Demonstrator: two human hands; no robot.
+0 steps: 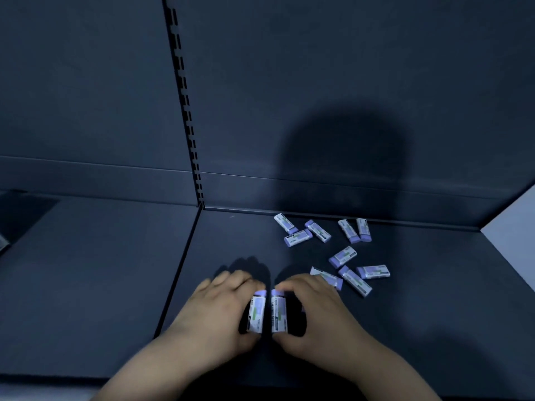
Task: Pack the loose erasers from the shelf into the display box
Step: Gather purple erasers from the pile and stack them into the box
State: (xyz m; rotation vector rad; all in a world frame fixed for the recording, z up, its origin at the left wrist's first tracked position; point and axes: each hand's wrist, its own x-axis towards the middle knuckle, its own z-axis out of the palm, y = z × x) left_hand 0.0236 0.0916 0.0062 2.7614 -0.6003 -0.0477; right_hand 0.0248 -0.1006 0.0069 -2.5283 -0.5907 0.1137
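While I watch through the head camera, the left hand (214, 311) grips 1 lilac rectangular eraser in a white paper sleeve (256, 314) and the right hand (318, 311) grips a 2nd eraser (279, 314). They sit side by side, just apart, low on the dark blue metal shelf (231, 233). I judge this the gathering step. Beyond, 9 loose erasers (343, 256) lie scattered toward the back wall (289, 82). No display box is in view, so I cannot report its contents; next I must locate it.
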